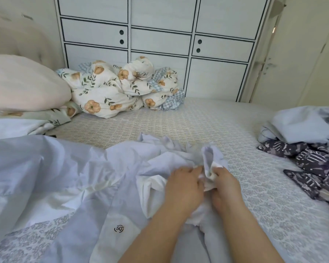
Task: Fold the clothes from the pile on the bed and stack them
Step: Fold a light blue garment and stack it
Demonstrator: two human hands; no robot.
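Our left hand and right hand both pinch the crumpled pale-blue garment on the bed.

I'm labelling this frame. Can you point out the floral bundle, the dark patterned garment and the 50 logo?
White floral bedding bundle [110, 92], head view: its front fold.
Dark purple patterned garment [311, 164], head view: its crumpled middle.
Round black "50" logo [119, 228], head view: the print on pale blue fabric.

Dark patterned garment cut by right edge
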